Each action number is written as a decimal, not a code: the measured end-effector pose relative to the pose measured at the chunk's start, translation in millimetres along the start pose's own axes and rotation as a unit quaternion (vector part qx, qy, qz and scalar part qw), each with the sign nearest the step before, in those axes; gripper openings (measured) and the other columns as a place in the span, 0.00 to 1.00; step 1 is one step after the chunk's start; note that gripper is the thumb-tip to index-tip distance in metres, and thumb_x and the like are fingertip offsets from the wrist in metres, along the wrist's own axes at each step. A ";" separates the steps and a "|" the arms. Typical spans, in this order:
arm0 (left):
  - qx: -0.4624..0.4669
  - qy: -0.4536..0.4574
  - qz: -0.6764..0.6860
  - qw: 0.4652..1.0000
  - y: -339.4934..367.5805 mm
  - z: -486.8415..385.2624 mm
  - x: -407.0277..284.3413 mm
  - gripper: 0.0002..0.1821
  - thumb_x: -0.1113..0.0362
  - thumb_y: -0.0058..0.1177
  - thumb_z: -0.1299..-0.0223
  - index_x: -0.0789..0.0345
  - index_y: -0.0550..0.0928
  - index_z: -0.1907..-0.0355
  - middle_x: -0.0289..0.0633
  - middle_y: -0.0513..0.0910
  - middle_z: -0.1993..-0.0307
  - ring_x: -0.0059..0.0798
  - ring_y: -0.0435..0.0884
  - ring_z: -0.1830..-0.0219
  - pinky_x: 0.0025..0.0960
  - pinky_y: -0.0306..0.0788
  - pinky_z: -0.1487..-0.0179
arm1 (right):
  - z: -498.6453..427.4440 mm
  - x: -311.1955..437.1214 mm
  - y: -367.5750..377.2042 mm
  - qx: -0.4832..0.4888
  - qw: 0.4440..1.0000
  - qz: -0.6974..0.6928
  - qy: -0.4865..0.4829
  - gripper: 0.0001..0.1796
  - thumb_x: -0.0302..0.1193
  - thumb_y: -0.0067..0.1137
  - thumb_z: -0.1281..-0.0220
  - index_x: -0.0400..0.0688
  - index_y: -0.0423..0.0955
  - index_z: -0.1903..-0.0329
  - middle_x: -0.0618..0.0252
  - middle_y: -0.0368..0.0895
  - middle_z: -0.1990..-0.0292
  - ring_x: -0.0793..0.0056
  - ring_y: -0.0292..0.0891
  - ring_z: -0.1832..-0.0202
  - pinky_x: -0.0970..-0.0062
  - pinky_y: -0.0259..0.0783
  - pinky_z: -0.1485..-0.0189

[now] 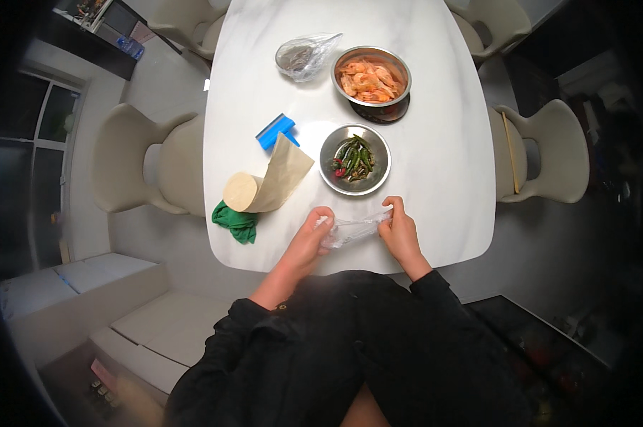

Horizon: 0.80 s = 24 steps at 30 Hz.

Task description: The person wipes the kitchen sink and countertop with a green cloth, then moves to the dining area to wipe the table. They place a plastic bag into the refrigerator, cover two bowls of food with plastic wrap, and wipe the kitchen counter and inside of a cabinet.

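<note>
A piece of clear plastic film (353, 229) is stretched between my two hands above the near part of the table. My left hand (313, 232) grips its left end, and my right hand (400, 227) pinches its right end. Just beyond them stands a steel bowl (326, 179) holding green chilli peppers (356, 155) and a few red ones. Farther back, a steel bowl (336, 88) is filled with orange shrimp (369, 80); a dark round object (388, 112) shows beneath it. To its left lies a bowl wrapped in clear plastic (302, 56).
On the left of the white table (444, 176) are a paper roll (241, 191) with a loose end, a green cloth (236, 221) and a blue plastic tool (276, 131). Chairs (124, 160) stand along both sides. A thin stick (510, 152) rests on the right chair.
</note>
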State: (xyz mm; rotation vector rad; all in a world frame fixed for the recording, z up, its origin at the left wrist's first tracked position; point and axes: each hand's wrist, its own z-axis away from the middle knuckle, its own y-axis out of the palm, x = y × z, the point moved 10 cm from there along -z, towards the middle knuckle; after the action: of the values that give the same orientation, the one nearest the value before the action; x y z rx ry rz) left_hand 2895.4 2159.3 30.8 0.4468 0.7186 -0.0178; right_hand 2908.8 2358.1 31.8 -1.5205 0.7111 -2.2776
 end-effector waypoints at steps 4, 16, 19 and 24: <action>0.111 -0.005 -0.194 0.975 -0.2 -11.6 11.6 0.06 0.65 0.50 0.40 0.59 0.79 0.61 0.30 0.76 0.71 0.16 0.71 0.74 0.23 0.64 0.71 | -13.9 -24.5 -14.0 -0.074 0.992 0.096 -0.018 0.13 0.22 0.51 0.47 0.43 0.63 0.58 0.59 0.72 0.72 0.59 0.74 0.67 0.66 0.70 0.60; -0.003 -0.147 -0.343 0.928 -77.2 -101.5 24.2 0.13 0.58 0.55 0.42 0.55 0.85 0.56 0.26 0.80 0.70 0.15 0.67 0.76 0.22 0.62 0.74 | -17.9 -38.2 8.2 0.215 0.894 -0.385 0.079 0.05 0.28 0.49 0.39 0.42 0.72 0.66 0.70 0.66 0.73 0.77 0.65 0.67 0.80 0.62 0.61; -0.013 -0.146 -0.359 0.922 -81.3 -115.4 11.7 0.14 0.55 0.54 0.41 0.57 0.85 0.56 0.26 0.79 0.71 0.14 0.67 0.76 0.22 0.61 0.74 | -31.8 -36.2 4.8 0.221 0.971 -0.088 0.004 0.11 0.32 0.56 0.44 0.44 0.76 0.57 0.66 0.67 0.68 0.70 0.69 0.61 0.75 0.66 0.56; 0.003 -0.064 -0.408 0.911 -72.8 -132.0 -9.6 0.15 0.55 0.54 0.41 0.60 0.84 0.55 0.29 0.77 0.73 0.17 0.70 0.72 0.24 0.66 0.68 | -53.1 -10.1 11.7 0.153 0.968 0.138 -0.143 0.12 0.29 0.63 0.49 0.46 0.77 0.59 0.58 0.67 0.56 0.59 0.69 0.54 0.66 0.68 0.51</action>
State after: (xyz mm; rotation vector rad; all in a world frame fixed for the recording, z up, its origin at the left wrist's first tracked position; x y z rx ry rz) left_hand 2792.5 2145.0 -78.9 0.1215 0.7328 -0.8320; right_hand 2863.6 2365.8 0.8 -1.4566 0.4344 -1.8163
